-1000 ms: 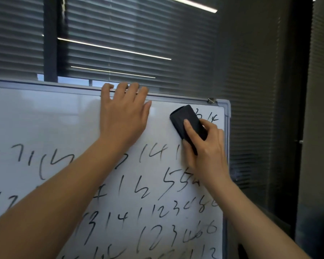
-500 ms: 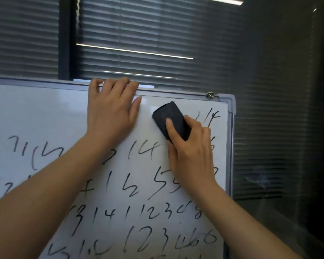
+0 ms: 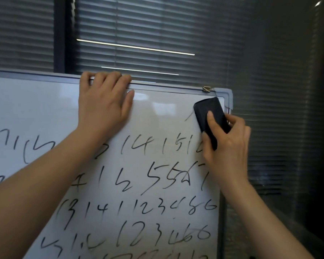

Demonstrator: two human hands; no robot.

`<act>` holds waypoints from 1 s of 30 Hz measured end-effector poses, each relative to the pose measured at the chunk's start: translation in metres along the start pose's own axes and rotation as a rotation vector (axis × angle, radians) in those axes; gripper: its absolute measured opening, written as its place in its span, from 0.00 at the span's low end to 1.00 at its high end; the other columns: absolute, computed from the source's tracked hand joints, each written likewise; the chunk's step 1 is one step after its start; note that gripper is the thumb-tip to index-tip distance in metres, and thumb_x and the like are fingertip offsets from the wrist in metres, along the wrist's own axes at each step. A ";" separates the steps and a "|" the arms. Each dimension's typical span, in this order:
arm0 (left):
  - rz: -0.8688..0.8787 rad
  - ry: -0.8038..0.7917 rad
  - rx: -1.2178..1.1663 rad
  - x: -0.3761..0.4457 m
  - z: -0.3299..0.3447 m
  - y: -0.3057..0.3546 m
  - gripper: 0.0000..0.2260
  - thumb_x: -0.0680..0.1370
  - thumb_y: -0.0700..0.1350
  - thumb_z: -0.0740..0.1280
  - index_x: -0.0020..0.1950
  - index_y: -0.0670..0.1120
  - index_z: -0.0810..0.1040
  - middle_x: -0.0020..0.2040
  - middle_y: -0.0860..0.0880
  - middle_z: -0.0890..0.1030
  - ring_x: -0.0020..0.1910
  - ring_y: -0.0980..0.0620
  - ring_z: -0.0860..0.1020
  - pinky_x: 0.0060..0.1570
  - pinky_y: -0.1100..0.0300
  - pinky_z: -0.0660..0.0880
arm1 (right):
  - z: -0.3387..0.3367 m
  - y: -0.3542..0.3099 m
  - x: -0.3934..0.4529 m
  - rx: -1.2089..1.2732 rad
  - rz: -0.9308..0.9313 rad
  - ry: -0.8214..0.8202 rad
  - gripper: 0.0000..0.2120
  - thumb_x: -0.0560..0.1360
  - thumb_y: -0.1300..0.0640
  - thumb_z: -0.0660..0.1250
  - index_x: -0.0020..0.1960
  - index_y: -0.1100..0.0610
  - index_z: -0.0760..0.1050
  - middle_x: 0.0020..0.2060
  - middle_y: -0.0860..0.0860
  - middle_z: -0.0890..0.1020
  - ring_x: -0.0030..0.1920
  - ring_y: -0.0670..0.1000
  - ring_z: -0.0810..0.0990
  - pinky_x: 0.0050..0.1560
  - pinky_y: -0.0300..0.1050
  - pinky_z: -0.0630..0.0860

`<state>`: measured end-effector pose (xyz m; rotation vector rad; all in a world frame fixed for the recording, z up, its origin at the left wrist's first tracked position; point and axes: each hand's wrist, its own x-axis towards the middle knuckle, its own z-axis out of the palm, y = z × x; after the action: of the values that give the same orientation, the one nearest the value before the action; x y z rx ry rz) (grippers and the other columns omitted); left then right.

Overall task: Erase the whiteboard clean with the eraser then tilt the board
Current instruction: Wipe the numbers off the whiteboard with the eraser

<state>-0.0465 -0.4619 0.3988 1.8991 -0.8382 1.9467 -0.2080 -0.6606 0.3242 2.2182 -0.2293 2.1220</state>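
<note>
The whiteboard (image 3: 157, 116) filled the lower left and centre of the frame, its grey frame running along the top and down the right side. A clean band ran across its upper part, while rows of handwritten black numbers (image 3: 138, 193) covered everything below, down to the bottom edge of the frame.

The left hand (image 3: 103, 105) lay at the upper centre of the board, its fingers curled over the top rail and gripping it, the thumb stretched flat on the white surface.

The right hand (image 3: 226, 143) sat at the right edge of the board, just below the upper right corner. It held the black eraser (image 3: 210, 116), with the thumb pressed on the eraser's back and the fingers wrapped round its right side. The eraser was tilted, its top end leaning left, flat against the board in the upper right corner, just inside the frame. A short stroke of ink showed just left of it.

A small metal clip (image 3: 207, 89) sat on the top rail near that corner. Dark window blinds (image 3: 157, 34) filled the upper frame behind the board
</note>
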 end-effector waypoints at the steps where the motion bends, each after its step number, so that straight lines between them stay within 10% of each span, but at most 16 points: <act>1: -0.002 -0.005 -0.001 0.000 0.000 0.000 0.18 0.82 0.50 0.53 0.65 0.43 0.73 0.59 0.42 0.77 0.55 0.41 0.72 0.61 0.46 0.59 | 0.002 -0.006 -0.006 0.013 -0.003 -0.012 0.23 0.71 0.66 0.71 0.66 0.59 0.75 0.57 0.67 0.73 0.51 0.65 0.71 0.48 0.57 0.73; 7: 0.005 -0.008 0.009 -0.001 0.001 -0.001 0.18 0.82 0.50 0.53 0.65 0.43 0.72 0.58 0.42 0.77 0.55 0.41 0.72 0.61 0.46 0.59 | 0.004 -0.016 -0.030 -0.019 -0.209 -0.118 0.26 0.68 0.69 0.73 0.65 0.60 0.76 0.57 0.68 0.75 0.47 0.66 0.74 0.45 0.59 0.76; 15: 0.004 0.000 -0.022 0.000 -0.001 0.000 0.17 0.82 0.50 0.53 0.65 0.43 0.73 0.58 0.43 0.77 0.55 0.41 0.72 0.61 0.45 0.60 | -0.009 0.012 0.002 -0.069 0.069 0.000 0.23 0.72 0.64 0.70 0.67 0.59 0.74 0.58 0.68 0.72 0.51 0.66 0.71 0.51 0.60 0.71; 30: -0.010 -0.078 -0.033 0.000 -0.007 0.003 0.18 0.82 0.52 0.52 0.65 0.43 0.72 0.59 0.42 0.77 0.57 0.40 0.72 0.63 0.44 0.60 | -0.018 0.011 -0.009 -0.126 0.016 -0.074 0.23 0.72 0.64 0.71 0.66 0.59 0.75 0.57 0.68 0.73 0.50 0.67 0.72 0.49 0.60 0.72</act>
<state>-0.0538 -0.4601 0.3986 1.9681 -0.8748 1.8521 -0.2279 -0.6685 0.3151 2.2323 -0.3754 1.9754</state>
